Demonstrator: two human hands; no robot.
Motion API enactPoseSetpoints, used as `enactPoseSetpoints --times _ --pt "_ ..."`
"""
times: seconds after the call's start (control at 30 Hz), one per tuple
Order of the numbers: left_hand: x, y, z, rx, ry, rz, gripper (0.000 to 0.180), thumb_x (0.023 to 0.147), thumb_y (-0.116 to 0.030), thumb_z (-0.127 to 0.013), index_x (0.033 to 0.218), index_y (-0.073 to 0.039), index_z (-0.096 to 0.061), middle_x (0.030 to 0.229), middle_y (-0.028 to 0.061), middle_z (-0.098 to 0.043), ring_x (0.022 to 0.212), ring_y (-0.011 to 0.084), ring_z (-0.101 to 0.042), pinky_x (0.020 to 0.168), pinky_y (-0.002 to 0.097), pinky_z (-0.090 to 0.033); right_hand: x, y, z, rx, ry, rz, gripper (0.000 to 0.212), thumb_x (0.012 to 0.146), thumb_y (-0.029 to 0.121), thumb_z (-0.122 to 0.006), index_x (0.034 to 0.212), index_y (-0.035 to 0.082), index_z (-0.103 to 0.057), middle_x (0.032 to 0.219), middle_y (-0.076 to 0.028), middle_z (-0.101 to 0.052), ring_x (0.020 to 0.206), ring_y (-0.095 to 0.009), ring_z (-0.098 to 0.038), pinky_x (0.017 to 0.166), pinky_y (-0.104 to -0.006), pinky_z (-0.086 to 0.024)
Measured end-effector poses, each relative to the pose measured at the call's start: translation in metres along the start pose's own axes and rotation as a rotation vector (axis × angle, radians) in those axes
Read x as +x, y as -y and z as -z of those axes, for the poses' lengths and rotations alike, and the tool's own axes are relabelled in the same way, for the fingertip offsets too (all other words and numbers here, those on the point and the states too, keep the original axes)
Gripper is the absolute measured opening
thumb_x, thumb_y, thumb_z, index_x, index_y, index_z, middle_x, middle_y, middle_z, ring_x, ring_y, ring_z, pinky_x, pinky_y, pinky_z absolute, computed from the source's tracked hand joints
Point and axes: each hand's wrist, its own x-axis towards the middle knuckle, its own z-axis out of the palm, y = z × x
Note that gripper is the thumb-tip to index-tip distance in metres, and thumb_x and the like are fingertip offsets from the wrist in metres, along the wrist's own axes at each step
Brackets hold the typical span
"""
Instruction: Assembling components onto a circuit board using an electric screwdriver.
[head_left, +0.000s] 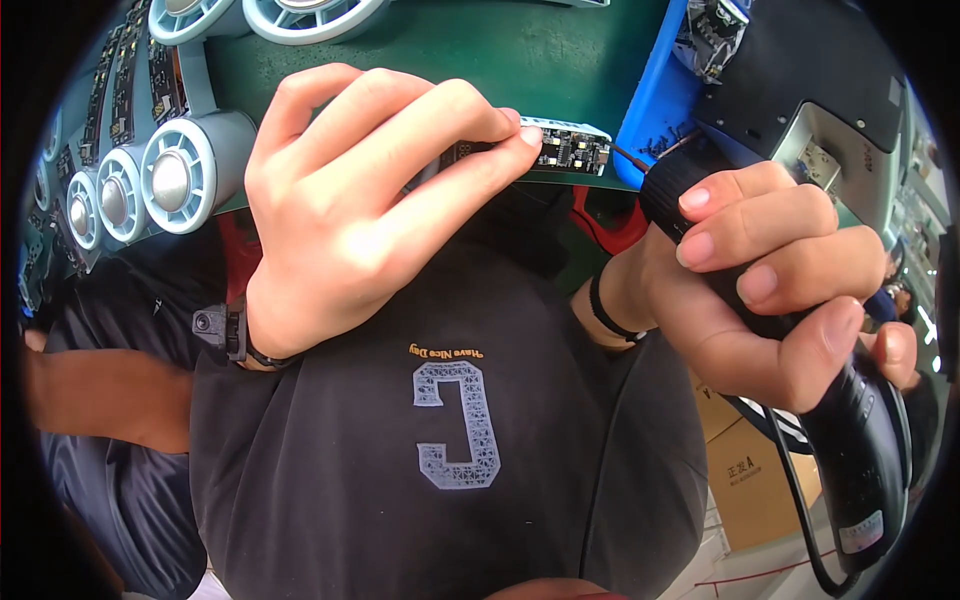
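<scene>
My left hand (350, 190) pinches a narrow black circuit board (572, 150) between thumb and fingertips. A light-blue edge runs along the board's far side, and my fingers hide its left part. My right hand (770, 260) is wrapped around a black electric screwdriver (855, 450), whose cord hangs below. The thin bit (628, 158) points left, its tip close to the board's right end. Whether the tip touches the board I cannot tell.
Small dark screws (657, 140) lie in a blue tray (640, 95) beyond the bit. Light-blue round housings (180, 180) and strips of circuit boards (124, 85) stand left on the green work surface (480, 60). A black box (810, 60) sits far right. Another person's arm (110, 400) shows at left.
</scene>
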Motion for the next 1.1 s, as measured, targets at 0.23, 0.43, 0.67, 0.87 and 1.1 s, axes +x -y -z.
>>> enactPoseSetpoints --times 0.23,0.43,0.67,0.87,1.1 --pt "-0.001 -0.003 -0.001 -0.012 -0.012 0.039 0.026 0.070 -0.012 -0.083 0.095 -0.014 -0.081 0.091 -0.0049 -0.074 0.077 0.0130 -0.063 0.077 0.0284 -0.043 -0.002 0.001 -0.025 0.062 -0.300 -0.177 0.029 0.098 0.016 -0.042 0.126 0.014 -0.036 0.068 -0.007 -0.040 0.037 -0.016 -0.034 0.033 -0.0343 -0.038" --pt "0.010 -0.003 0.007 -0.035 0.059 -0.002 0.025 0.071 -0.012 -0.083 0.096 -0.013 -0.081 0.093 -0.0047 -0.074 0.080 0.0143 -0.064 0.078 0.0292 -0.044 -0.009 0.012 -0.033 0.043 -0.525 -0.145 0.022 0.098 0.019 -0.042 0.119 0.012 -0.041 0.067 -0.007 -0.040 0.038 -0.015 -0.033 0.036 -0.0324 -0.040" --pt "0.013 -0.018 0.007 0.074 0.117 0.006 0.028 0.070 -0.012 -0.085 0.097 -0.013 -0.081 0.094 -0.0059 -0.074 0.079 0.0146 -0.063 0.079 0.0297 -0.044 -0.014 0.073 0.077 -0.301 -0.655 0.212 0.015 0.097 0.022 -0.043 0.091 0.009 -0.047 0.062 -0.006 -0.038 0.041 -0.016 -0.037 0.040 -0.0342 -0.044" --pt "0.012 -0.019 0.003 0.104 0.146 0.023 0.027 0.071 -0.012 -0.088 0.097 -0.013 -0.081 0.094 -0.0038 -0.075 0.081 0.0155 -0.063 0.081 0.0306 -0.045 0.011 0.043 0.108 -0.192 -0.651 -0.069 0.029 0.094 0.024 -0.043 0.069 0.010 -0.040 0.056 -0.006 -0.037 0.044 -0.022 -0.040 0.047 -0.0365 -0.047" --pt "0.004 -0.017 0.006 0.118 0.134 0.057 0.027 0.072 -0.012 -0.087 0.098 -0.013 -0.081 0.094 -0.0032 -0.075 0.083 0.0155 -0.064 0.083 0.0302 -0.045 0.007 0.037 0.099 -0.273 -0.589 -0.172 0.029 0.094 0.022 -0.043 0.068 0.009 -0.041 0.056 -0.006 -0.038 0.043 -0.021 -0.040 0.047 -0.0359 -0.046"
